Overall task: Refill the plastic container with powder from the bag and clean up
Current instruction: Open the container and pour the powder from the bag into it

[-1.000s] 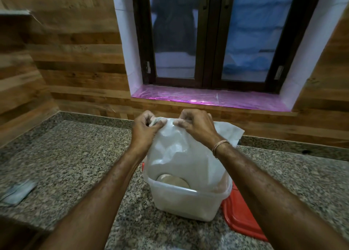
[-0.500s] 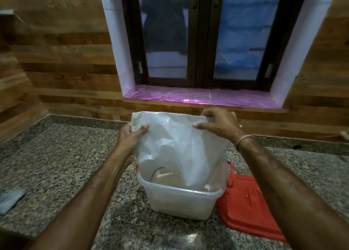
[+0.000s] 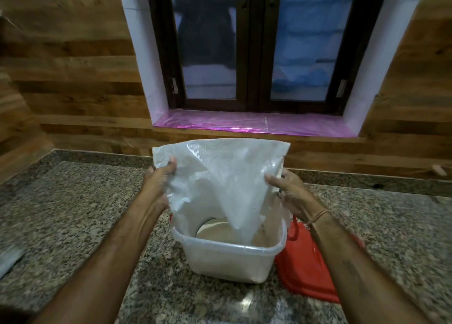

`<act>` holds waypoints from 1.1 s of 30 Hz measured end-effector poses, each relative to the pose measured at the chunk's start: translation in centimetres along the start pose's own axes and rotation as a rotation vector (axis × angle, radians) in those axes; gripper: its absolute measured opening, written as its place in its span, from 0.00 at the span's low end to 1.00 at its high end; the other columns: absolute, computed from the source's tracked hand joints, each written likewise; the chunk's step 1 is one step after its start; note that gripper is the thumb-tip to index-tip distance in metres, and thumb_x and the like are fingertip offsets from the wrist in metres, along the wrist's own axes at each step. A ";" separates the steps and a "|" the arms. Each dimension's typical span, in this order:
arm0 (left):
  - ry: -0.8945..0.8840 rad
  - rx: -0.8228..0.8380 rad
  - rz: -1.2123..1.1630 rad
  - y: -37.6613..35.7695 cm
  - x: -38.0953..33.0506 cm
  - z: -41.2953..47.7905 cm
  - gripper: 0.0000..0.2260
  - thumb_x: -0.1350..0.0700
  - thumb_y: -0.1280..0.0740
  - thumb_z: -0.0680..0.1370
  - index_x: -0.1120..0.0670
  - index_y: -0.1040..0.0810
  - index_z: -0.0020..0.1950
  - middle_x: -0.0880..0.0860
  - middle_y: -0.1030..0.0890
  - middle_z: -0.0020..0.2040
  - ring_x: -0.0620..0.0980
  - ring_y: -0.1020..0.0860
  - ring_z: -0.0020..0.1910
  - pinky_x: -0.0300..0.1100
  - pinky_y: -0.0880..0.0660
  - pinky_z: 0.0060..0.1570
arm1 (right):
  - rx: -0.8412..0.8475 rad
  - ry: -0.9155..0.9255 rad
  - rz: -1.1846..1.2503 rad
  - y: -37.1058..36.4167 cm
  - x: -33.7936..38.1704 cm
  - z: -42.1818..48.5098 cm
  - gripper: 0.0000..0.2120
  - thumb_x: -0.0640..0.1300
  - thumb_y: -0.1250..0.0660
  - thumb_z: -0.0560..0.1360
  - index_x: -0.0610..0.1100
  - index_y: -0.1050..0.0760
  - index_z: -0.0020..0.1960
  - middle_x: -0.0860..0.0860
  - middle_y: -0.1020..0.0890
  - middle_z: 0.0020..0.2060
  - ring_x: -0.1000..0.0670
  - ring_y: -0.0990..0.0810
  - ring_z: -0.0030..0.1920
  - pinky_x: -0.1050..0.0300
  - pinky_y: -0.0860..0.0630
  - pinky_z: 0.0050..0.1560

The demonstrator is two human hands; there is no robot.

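A white translucent plastic bag (image 3: 220, 174) hangs upside down over a clear plastic container (image 3: 230, 260) on the granite counter. The bag narrows to a point that dips inside the container. My left hand (image 3: 159, 184) pinches the bag's left edge. On the bag's right edge is my right hand (image 3: 286, 191), gripping it. Pale beige powder (image 3: 220, 235) lies in the container's bottom. A red lid (image 3: 305, 270) rests flat on the counter, right of the container and partly under my right forearm.
The granite counter (image 3: 73, 213) runs to a wood-panelled wall with a dark-framed window and a pink-covered sill (image 3: 252, 125). A flat grey object (image 3: 9, 257) lies at the counter's left edge.
My hands have moved apart from the bunched top of the bag to its two sides and raised it. The bag now hangs spread out, tapering into the container.
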State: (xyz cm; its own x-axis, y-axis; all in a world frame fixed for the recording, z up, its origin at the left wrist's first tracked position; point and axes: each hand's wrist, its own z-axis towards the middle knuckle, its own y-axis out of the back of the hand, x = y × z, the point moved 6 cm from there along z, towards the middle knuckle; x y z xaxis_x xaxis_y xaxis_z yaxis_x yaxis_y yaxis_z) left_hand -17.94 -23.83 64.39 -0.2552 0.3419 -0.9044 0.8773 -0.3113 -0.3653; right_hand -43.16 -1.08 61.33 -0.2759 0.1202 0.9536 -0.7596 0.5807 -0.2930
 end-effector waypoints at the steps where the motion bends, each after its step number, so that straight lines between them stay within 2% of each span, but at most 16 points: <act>1: -0.018 -0.013 0.012 0.1 -0.3 0.0 0.21 0.57 0.25 0.78 0.59 0.23 0.69 0.59 0.15 0.60 0.60 0.15 0.54 0.55 0.15 0.44 | -0.090 0.020 -0.087 0.4 0.2 0.3 0.15 0.38 0.25 0.75 0.38 0.19 0.61 0.36 0.15 0.60 0.37 0.15 0.59 0.54 0.15 0.47; 3: -0.051 -0.039 0.040 0.5 -0.6 -0.1 0.19 0.57 0.24 0.77 0.58 0.20 0.66 0.58 0.14 0.58 0.61 0.15 0.56 0.60 0.17 0.53 | -0.217 0.083 -0.176 1.1 1.4 0.5 0.10 0.34 0.26 0.76 0.37 0.17 0.57 0.37 0.13 0.55 0.38 0.13 0.54 0.55 0.15 0.42; 5: -0.068 -0.052 0.050 0.9 -0.7 -0.4 0.18 0.57 0.24 0.77 0.58 0.20 0.65 0.58 0.14 0.58 0.62 0.15 0.57 0.63 0.19 0.57 | -0.251 0.168 -0.216 1.2 2.8 0.9 0.11 0.34 0.26 0.76 0.35 0.17 0.58 0.38 0.13 0.53 0.39 0.13 0.53 0.54 0.15 0.44; 7: -0.079 -0.060 0.032 1.1 -1.0 -0.6 0.20 0.57 0.24 0.77 0.60 0.21 0.67 0.59 0.14 0.59 0.62 0.15 0.57 0.64 0.19 0.57 | -0.253 0.225 -0.250 0.9 4.1 1.2 0.10 0.38 0.26 0.77 0.37 0.17 0.57 0.41 0.13 0.53 0.40 0.13 0.55 0.52 0.15 0.48; 10: -0.081 -0.069 0.017 2.2 -1.7 -0.5 0.26 0.52 0.22 0.74 0.60 0.22 0.68 0.59 0.14 0.58 0.62 0.15 0.56 0.67 0.19 0.54 | -0.048 0.158 -0.225 -0.2 4.5 1.8 0.20 0.50 0.28 0.76 0.40 0.20 0.64 0.45 0.14 0.58 0.42 0.16 0.59 0.46 0.19 0.58; 11: -0.082 -0.060 0.020 2.6 -2.0 -0.4 0.27 0.51 0.21 0.73 0.60 0.22 0.68 0.59 0.14 0.58 0.62 0.15 0.56 0.67 0.19 0.54 | 0.042 0.114 -0.261 -0.6 4.0 1.7 0.22 0.50 0.28 0.75 0.41 0.20 0.66 0.44 0.14 0.60 0.42 0.16 0.60 0.45 0.19 0.60; 13: -0.092 -0.033 0.027 2.9 -2.4 -0.4 0.28 0.51 0.20 0.72 0.59 0.22 0.69 0.58 0.14 0.59 0.61 0.15 0.58 0.66 0.20 0.57 | 0.119 0.083 -0.419 -0.8 2.6 1.2 0.17 0.43 0.26 0.75 0.40 0.18 0.63 0.44 0.13 0.58 0.41 0.14 0.58 0.49 0.16 0.57; 15: -0.121 -0.021 0.037 2.5 -2.6 -0.7 0.25 0.55 0.21 0.73 0.59 0.21 0.68 0.58 0.14 0.59 0.60 0.15 0.58 0.64 0.19 0.58 | 0.051 0.144 -0.541 0.0 1.3 1.2 0.14 0.38 0.23 0.74 0.40 0.16 0.59 0.45 0.12 0.54 0.41 0.12 0.55 0.50 0.14 0.53; 17: -0.145 -0.004 0.031 1.9 -2.4 -1.0 0.22 0.57 0.22 0.74 0.59 0.21 0.67 0.57 0.13 0.57 0.58 0.14 0.56 0.62 0.18 0.57 | -0.057 0.203 -0.548 1.0 0.8 1.4 0.13 0.38 0.22 0.73 0.39 0.15 0.57 0.45 0.11 0.51 0.42 0.11 0.51 0.43 0.14 0.54; 21: -0.160 0.113 0.205 1.5 -0.5 -2.4 0.12 0.57 0.25 0.77 0.57 0.18 0.60 0.54 0.12 0.52 0.54 0.13 0.51 0.50 0.15 0.45 | -0.197 0.206 -0.451 1.8 0.6 1.7 0.11 0.37 0.24 0.75 0.36 0.16 0.57 0.43 0.12 0.50 0.43 0.12 0.48 0.37 0.16 0.55; 23: -0.156 0.149 0.308 2.1 1.1 -3.2 0.11 0.59 0.25 0.75 0.55 0.18 0.57 0.53 0.11 0.50 0.54 0.13 0.50 0.45 0.16 0.41 | -0.168 0.230 -0.397 1.6 1.1 1.1 0.12 0.38 0.26 0.77 0.35 0.17 0.59 0.41 0.12 0.52 0.40 0.12 0.52 0.40 0.15 0.55; 24: -0.158 0.147 0.339 2.5 1.6 -3.4 0.12 0.60 0.24 0.74 0.56 0.18 0.57 0.54 0.11 0.50 0.55 0.13 0.51 0.45 0.16 0.42 | -0.099 0.223 -0.378 1.3 1.4 0.8 0.13 0.40 0.26 0.78 0.36 0.17 0.60 0.41 0.12 0.53 0.39 0.13 0.54 0.43 0.15 0.54; 27: -0.177 0.086 0.353 3.4 1.9 -3.3 0.17 0.61 0.21 0.71 0.60 0.18 0.59 0.57 0.12 0.51 0.57 0.12 0.50 0.49 0.15 0.45 | 0.140 0.107 -0.513 0.1 1.4 -0.1 0.19 0.51 0.25 0.76 0.45 0.18 0.64 0.48 0.12 0.56 0.46 0.12 0.54 0.50 0.15 0.53; 28: -0.180 0.061 0.338 3.5 1.8 -3.0 0.18 0.62 0.21 0.71 0.61 0.18 0.60 0.57 0.12 0.52 0.57 0.12 0.49 0.51 0.15 0.45 | 0.138 0.109 -0.606 -0.1 1.5 -0.1 0.19 0.52 0.24 0.75 0.47 0.17 0.64 0.50 0.12 0.55 0.49 0.12 0.53 0.51 0.15 0.53; 30: -0.199 0.017 0.316 3.2 1.1 -2.9 0.21 0.62 0.20 0.70 0.62 0.19 0.61 0.59 0.13 0.53 0.58 0.13 0.49 0.53 0.15 0.45 | -0.025 0.191 -0.761 0.8 2.1 0.5 0.17 0.49 0.21 0.73 0.47 0.15 0.60 0.51 0.12 0.53 0.49 0.12 0.52 0.48 0.15 0.53; 33: -0.245 -0.019 0.299 2.9 0.3 -2.4 0.20 0.62 0.20 0.70 0.63 0.19 0.61 0.59 0.12 0.52 0.58 0.12 0.48 0.53 0.15 0.45 | -0.144 0.248 -0.658 1.8 2.3 0.7 0.14 0.41 0.23 0.74 0.42 0.16 0.60 0.48 0.12 0.54 0.48 0.12 0.53 0.53 0.14 0.51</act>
State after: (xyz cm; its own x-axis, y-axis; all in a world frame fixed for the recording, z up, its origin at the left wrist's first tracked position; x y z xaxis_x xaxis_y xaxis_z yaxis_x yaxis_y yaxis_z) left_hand -14.47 -22.54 63.61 -0.0741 0.0159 -0.9971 0.9345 -0.3479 -0.0750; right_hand -45.60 -0.31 62.99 0.3676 -0.1218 0.9220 -0.6326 0.6939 0.3439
